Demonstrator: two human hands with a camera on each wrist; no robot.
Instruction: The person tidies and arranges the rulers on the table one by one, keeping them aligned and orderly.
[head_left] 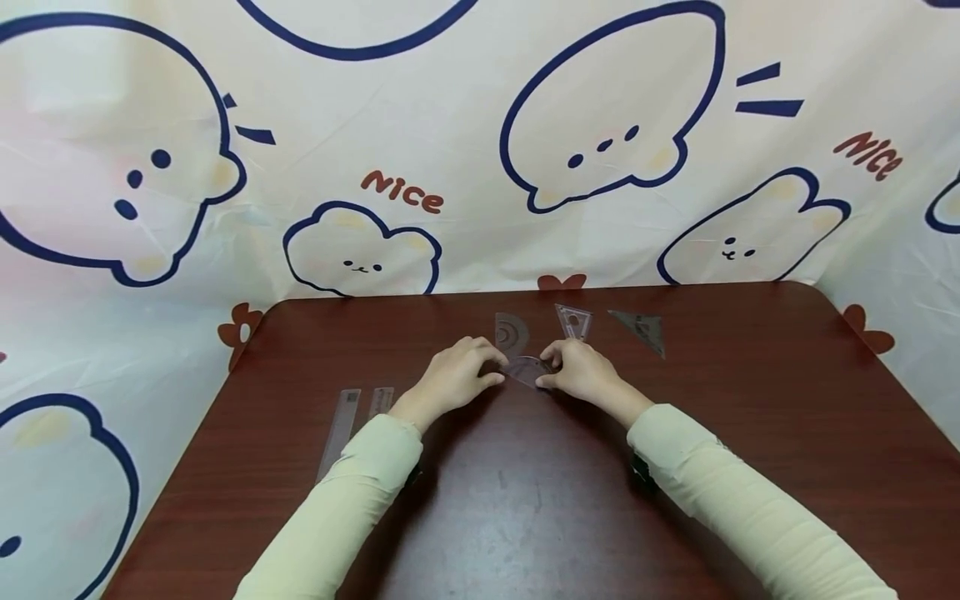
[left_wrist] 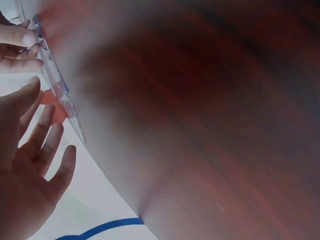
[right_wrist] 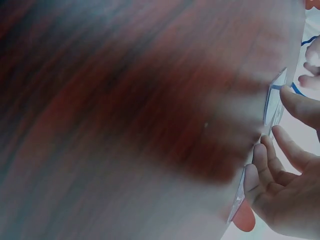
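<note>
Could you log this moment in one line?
Right hand: pinches clear drawing tool | Left hand: near its other end | Surface: brown table

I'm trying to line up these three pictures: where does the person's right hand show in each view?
Head: the right hand is right of centre, below half height, at the clear plastic piece.
Left wrist: the right hand is at the upper left edge, above the larger left hand.
Right wrist: the right hand is large, at the lower right.
Shared landmark: the red-brown tabletop.
</note>
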